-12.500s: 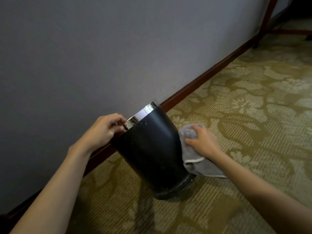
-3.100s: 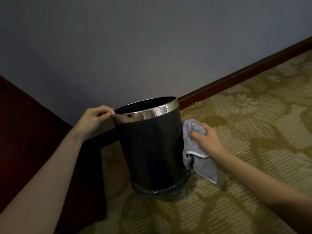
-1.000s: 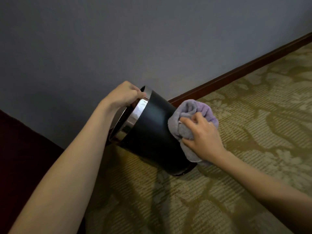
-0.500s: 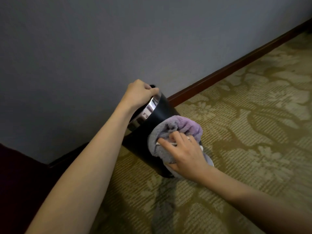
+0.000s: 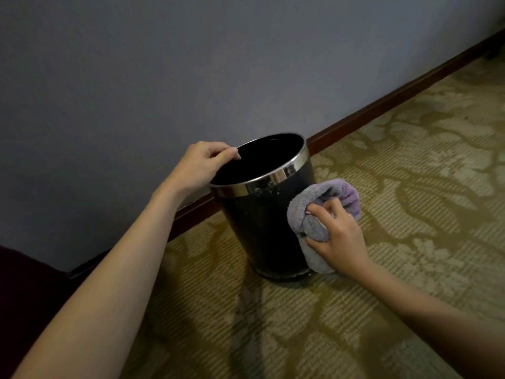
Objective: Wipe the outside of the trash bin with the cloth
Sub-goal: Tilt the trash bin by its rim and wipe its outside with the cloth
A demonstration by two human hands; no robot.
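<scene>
Here, left hand (image 5: 200,164) grips trash bin (image 5: 262,214) rim; right hand (image 5: 337,236) clutches cloth (image 5: 306,212) against bin's side.

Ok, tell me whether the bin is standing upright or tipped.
Upright: the trash bin stands on its base on the carpet, mouth facing up, left hand on its rim.

Single head-worn view, angled down, close over carpet (image 5: 355,324), facing wall (image 5: 164,64)

Left hand (image 5: 200,164) fingers curl over the bin rim (image 5: 273,177); right hand (image 5: 337,236) grips the cloth (image 5: 308,212).
</scene>
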